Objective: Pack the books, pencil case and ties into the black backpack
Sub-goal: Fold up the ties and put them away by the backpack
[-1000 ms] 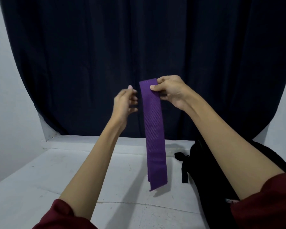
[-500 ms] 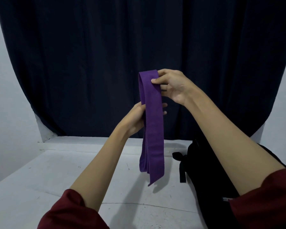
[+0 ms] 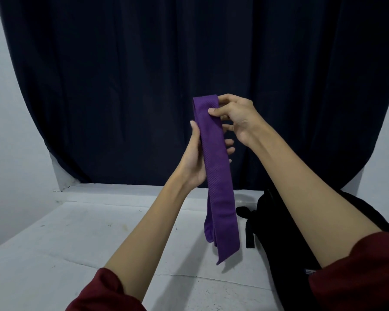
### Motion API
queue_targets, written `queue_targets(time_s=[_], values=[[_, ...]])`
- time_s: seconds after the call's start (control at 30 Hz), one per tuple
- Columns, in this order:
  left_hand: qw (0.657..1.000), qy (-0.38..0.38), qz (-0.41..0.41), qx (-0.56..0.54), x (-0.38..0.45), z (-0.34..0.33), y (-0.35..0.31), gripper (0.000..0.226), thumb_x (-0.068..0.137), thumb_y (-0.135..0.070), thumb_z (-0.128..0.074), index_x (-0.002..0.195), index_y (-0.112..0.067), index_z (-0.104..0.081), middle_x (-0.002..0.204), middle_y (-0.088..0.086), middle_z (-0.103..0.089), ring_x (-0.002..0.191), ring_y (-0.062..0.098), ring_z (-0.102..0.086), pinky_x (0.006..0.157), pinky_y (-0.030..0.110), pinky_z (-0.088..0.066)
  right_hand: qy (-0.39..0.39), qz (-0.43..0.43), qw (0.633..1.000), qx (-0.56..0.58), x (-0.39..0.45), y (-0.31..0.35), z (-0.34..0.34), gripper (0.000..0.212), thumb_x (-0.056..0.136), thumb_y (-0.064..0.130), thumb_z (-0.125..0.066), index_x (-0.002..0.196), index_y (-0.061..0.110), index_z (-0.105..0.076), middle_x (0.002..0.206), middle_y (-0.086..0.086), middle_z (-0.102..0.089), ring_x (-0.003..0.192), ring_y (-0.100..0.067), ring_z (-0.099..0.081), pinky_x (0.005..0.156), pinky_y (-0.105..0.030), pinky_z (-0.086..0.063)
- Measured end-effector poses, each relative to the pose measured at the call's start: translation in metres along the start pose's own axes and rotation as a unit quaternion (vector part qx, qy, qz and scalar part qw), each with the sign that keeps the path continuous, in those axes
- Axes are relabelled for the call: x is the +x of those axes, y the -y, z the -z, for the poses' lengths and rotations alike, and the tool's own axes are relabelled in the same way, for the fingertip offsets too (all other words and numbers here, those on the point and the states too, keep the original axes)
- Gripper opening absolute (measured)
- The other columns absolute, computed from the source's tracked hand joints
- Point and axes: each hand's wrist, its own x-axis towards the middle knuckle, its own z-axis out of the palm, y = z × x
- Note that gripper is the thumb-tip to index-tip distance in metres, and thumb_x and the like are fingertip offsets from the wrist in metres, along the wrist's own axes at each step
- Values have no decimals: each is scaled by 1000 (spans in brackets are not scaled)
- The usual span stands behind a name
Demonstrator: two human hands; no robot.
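Observation:
A purple tie (image 3: pixel 218 176), folded over at its top, hangs in the air above the table. My right hand (image 3: pixel 236 117) pinches the folded top between thumb and fingers. My left hand (image 3: pixel 195 158) is behind the tie's middle, palm against the fabric, with its fingertips showing past the tie's right edge. The pointed end dangles just above the table. The black backpack (image 3: pixel 285 239) lies on the table at the right, partly hidden by my right forearm. No books or pencil case are in view.
A white table (image 3: pixel 76 239) spreads below my arms. A backpack strap (image 3: pixel 248 230) trails onto the table to the left of the bag. A dark blue curtain (image 3: pixel 144 86) hangs behind, with white walls at both sides.
My left hand came in from beside the tie and now lies behind its middle. The tie hangs doubled, and my right hand keeps its pinch at the top.

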Motion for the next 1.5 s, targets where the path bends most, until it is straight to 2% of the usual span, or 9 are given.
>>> queue_targets(time_s=[0.17, 0.27, 0.37, 0.47, 0.57, 0.63, 0.77, 1.17, 1.5], values=[[998, 0, -21, 62, -1, 2, 4, 11, 94, -17, -54, 99, -14, -62, 72, -3, -62, 65, 9, -61, 68, 27, -54, -6, 10, 999, -51, 1, -1, 0, 17, 80, 6, -68, 80, 22, -64, 79, 9, -63, 74, -8, -55, 77, -28, -43], [996, -6, -20, 90, -4, 7, 3, 10, 95, -10, -52, 97, -11, -62, 68, -3, -60, 61, 8, -59, 65, 25, -52, -13, 25, 993, -112, 0, 2, 3, 12, 78, 15, -73, 81, 20, -63, 80, 9, -61, 71, -4, -53, 66, -19, -41], [991, 9, -27, 132, -8, 10, -1, 10, 96, -9, -51, 96, -10, -61, 68, -2, -58, 59, 8, -56, 62, 23, -52, -51, 31, 993, -107, 2, -3, 10, 37, 74, 37, -77, 95, 18, -55, 99, 5, -61, 85, -6, -58, 67, -19, -45], [987, 24, -35, 155, -9, 11, -4, 10, 95, -9, -52, 92, -9, -61, 66, -3, -58, 57, 7, -54, 59, 23, -51, 51, -50, 995, -74, -3, -13, 17, 55, 73, 54, -70, 111, 16, -57, 111, -2, -64, 93, -18, -65, 79, -38, -54], [983, 32, -40, 177, -10, 9, -6, 14, 95, -7, -51, 84, -7, -60, 65, -3, -62, 56, 6, -55, 59, 22, -52, 154, -71, 984, -49, -10, -24, 17, 32, 85, 37, -65, 99, 8, -64, 96, -11, -67, 63, -17, -59, 62, -31, -53], [983, 32, -44, 176, -13, 8, -6, 13, 95, -6, -51, 87, -6, -61, 69, -3, -67, 58, 6, -58, 60, 22, -53, 117, -50, 992, -15, -9, -28, 11, 27, 88, 23, -64, 101, -1, -64, 100, -24, -64, 63, -25, -56, 57, -29, -51], [983, 36, -16, 178, -20, 12, 5, 14, 96, -9, -50, 98, -7, -64, 80, 2, -73, 68, 10, -66, 71, 23, -56, 46, -7, 999, 23, -3, -22, 3, 15, 88, 13, -64, 97, 2, -67, 99, -18, -70, 93, -31, -68, 83, -37, -56], [969, 42, 172, 171, -34, 63, 64, 30, 91, 9, -48, 104, -16, -60, 106, 3, -72, 98, 21, -68, 87, 30, -54, -75, 15, 993, 88, 7, 0, -4, 4, 86, 11, -67, 85, 7, -67, 102, -17, -70, 96, -30, -68, 85, -41, -57], [961, 28, 269, 53, -36, 70, 82, 18, 74, 5, -39, 84, -6, -50, 54, 2, -44, 46, 9, -40, 50, 19, -39, -122, -2, 986, 115, 10, -14, -8, 8, 86, 13, -67, 79, 9, -67, 101, -17, -70, 96, -32, -68, 86, -43, -56]])
